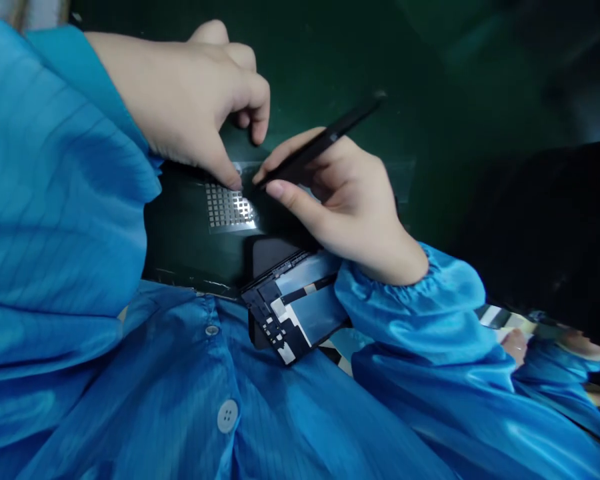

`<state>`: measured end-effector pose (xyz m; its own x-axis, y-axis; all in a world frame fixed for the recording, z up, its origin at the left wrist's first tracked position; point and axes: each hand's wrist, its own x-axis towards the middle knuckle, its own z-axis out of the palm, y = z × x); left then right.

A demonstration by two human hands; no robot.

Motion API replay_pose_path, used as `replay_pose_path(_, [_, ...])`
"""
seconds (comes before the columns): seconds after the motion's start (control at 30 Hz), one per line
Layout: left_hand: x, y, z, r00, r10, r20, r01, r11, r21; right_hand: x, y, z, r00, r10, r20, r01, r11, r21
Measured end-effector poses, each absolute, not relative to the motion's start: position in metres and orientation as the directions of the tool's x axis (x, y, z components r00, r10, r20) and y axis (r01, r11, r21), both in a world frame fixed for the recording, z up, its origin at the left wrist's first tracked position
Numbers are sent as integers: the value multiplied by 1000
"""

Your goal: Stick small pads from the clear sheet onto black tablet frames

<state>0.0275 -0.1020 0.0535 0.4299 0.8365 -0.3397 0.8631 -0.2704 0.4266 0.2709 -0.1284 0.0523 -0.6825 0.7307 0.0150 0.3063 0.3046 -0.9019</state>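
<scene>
My left hand point(205, 100) rests over the green tabletop, its thumb down on the upper edge of a clear sheet point(233, 230) bearing rows of small silvery square pieces point(223, 205). Its other fingers are bent and apart from the thumb, with nothing held. My right hand point(350, 200) pinches slim black tweezers point(325, 141) between thumb and fingers, the tips pointing down-left beside the sheet. Below that hand lies an opened phone frame point(300, 307), tilted at the table's near edge. Its lower part overhangs toward my blue smock, and the right cuff partly covers it.
Under the phone frame sits a dark block point(267, 253). A clear film strip point(405, 180) lies beyond my right hand on the green table point(330, 53). Another person's hand point(515, 347) and blue sleeve show at the right edge, beside a large dark shape point(540, 220).
</scene>
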Motion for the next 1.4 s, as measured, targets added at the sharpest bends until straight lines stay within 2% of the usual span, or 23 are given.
replay_pose_path(0.2, [11,-99,39,528,811,-252,790,-360,497,263,-123,47,-653,743,-146,352,127,-927])
replay_pose_path(0.33, [8,-100,35,536,815,-220,774,-370,514,258,-124,54,-636,750,-180,366,88,-927])
replay_pose_path(0.47, [17,-102,44,510,820,-261,804,-345,485,260,-115,49,-677,711,-192,339,69,-938])
replay_pose_path(0.57, [26,-103,54,463,830,-311,840,-300,452,279,-130,47,-625,770,-133,182,-22,-983])
replay_pose_path(0.63, [31,-104,57,447,831,-331,852,-282,442,297,-159,49,-472,880,-58,113,-4,-994])
replay_pose_path(0.73, [35,-105,58,425,842,-332,863,-265,431,318,-212,49,-216,974,68,196,111,-974])
replay_pose_path(0.8, [37,-105,57,410,853,-324,868,-255,427,324,-239,43,-175,975,140,252,182,-950])
replay_pose_path(0.97, [36,-102,56,407,858,-314,875,-267,403,318,-252,27,-215,939,268,299,325,-897])
replay_pose_path(1.1, [31,-99,52,432,853,-294,865,-301,401,316,-249,29,-247,931,267,325,340,-883])
replay_pose_path(1.23, [31,-102,51,436,856,-279,861,-307,405,319,-251,47,-353,894,278,441,421,-793])
replay_pose_path(1.3, [33,-104,54,440,850,-290,859,-304,413,317,-243,59,-392,886,248,444,418,-792])
replay_pose_path(1.4, [34,-106,58,421,855,-304,864,-276,421,305,-210,72,-501,856,126,368,342,-865])
